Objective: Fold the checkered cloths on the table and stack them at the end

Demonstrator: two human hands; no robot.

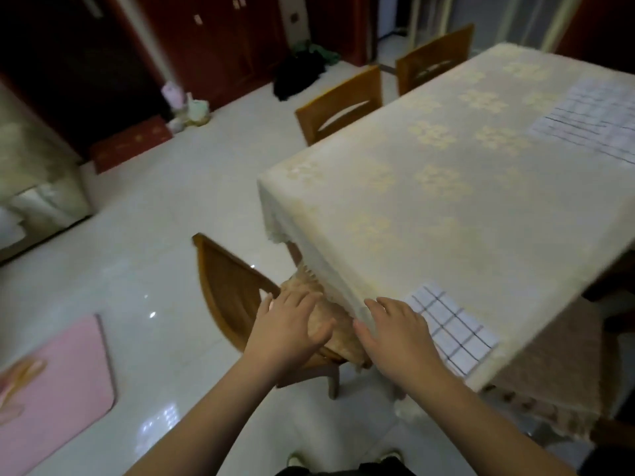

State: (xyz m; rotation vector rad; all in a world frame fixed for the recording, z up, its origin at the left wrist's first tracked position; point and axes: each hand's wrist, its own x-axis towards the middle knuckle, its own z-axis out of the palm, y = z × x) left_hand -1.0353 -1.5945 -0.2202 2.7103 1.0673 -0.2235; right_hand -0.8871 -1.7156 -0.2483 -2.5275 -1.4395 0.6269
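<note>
A folded white checkered cloth (453, 329) lies at the near edge of the table (429, 201), which wears a cream flowered tablecloth. A second checkered cloth (594, 118) lies spread flat at the table's far right. My right hand (395, 333) hovers with spread fingers over the table's near edge, just left of the folded cloth, holding nothing. My left hand (292, 324) is open too, fingers apart, above the cushioned seat of a wooden chair (233, 290) tucked at the table's corner.
Two more wooden chairs (340, 104) stand along the table's far left side. A pink mat (51, 383) lies on the glossy tiled floor at lower left. A dark pile of clothes (299, 73) sits by the red cabinets.
</note>
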